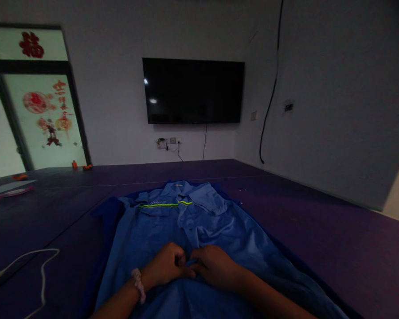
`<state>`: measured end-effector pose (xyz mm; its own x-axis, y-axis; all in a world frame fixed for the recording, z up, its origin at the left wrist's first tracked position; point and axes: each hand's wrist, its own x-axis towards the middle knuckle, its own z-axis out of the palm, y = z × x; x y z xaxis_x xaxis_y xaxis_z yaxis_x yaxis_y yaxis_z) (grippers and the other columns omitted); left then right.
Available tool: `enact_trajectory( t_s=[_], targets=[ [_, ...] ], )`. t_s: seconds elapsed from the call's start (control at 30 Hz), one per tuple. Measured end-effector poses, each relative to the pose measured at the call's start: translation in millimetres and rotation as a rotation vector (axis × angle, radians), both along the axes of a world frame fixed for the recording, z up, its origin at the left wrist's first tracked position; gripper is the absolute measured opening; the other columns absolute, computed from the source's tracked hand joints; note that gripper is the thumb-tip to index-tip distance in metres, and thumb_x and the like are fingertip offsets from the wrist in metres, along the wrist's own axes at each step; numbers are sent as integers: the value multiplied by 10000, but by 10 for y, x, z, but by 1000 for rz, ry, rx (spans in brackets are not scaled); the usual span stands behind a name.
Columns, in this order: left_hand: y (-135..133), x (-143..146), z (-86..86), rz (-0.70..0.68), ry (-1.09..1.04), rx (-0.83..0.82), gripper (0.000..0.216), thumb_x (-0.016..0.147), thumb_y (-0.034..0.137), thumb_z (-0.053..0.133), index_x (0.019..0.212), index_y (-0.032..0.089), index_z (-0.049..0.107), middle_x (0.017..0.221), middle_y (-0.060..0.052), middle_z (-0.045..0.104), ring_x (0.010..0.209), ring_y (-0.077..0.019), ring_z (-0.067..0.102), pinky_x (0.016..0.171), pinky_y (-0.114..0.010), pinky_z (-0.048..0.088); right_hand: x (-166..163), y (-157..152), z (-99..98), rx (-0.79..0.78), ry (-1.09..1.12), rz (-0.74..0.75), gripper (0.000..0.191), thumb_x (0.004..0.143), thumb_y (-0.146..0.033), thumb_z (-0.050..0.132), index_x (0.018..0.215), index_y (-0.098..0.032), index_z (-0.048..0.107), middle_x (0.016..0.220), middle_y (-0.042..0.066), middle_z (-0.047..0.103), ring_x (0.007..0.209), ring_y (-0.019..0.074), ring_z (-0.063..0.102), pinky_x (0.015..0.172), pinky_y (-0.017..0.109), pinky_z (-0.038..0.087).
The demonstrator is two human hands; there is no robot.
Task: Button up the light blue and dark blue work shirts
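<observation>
A blue work shirt (159, 221) with a yellow-green reflective stripe lies spread flat on the dark purple surface (319, 230), collar away from me. My left hand (168, 266), with a light band at the wrist, is curled and pinches the shirt's front placket. My right hand (213, 265) meets it from the right, fingers also closed on the same strip of fabric at the shirt's middle. What the fingertips hold beyond the cloth is too small to make out.
A white cable (36, 261) snakes over the surface at the lower left. Papers and small items (13, 188) lie at the far left. A black wall screen (193, 91), a socket strip (168, 141) and a decorated glass door (43, 119) stand behind.
</observation>
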<state>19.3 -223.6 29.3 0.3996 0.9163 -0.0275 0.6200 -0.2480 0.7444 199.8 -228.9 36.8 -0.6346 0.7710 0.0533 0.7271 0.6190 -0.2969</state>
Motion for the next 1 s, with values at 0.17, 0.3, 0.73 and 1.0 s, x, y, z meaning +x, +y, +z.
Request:
enact_trajectory(
  t_s=[0.17,0.3,0.73,1.0],
  targets=[
    [-15,-9,-4,27,-14,14,434,498,501,748,571,153,499,596,54,465,603,-91,413,558,-203,312,-10,-24,14,52,-29,-5,219,801,-208,446,917,-183,630,821,38,695,754,167,636,557,219,314],
    [1,-14,-15,-5,-21,16,446,507,527,732,574,150,503,585,56,465,598,-91,415,549,-197,311,-5,-27,6,75,-13,21,221,798,-211,451,938,-187,621,821,34,694,746,164,631,562,220,314],
    [29,-45,66,-77,-59,-206,555,568,682,595,495,156,434,443,63,419,442,-61,340,452,-205,240,-46,-48,24,98,-43,-80,245,872,-214,362,895,-175,602,837,69,685,758,181,635,555,231,299],
    [23,-49,-2,-4,-133,-209,517,508,624,667,577,164,443,455,81,444,447,-60,361,458,-201,241,-61,-57,15,122,-71,-73,241,888,-246,360,897,-172,589,834,71,679,751,184,633,543,234,292]
  ],
)
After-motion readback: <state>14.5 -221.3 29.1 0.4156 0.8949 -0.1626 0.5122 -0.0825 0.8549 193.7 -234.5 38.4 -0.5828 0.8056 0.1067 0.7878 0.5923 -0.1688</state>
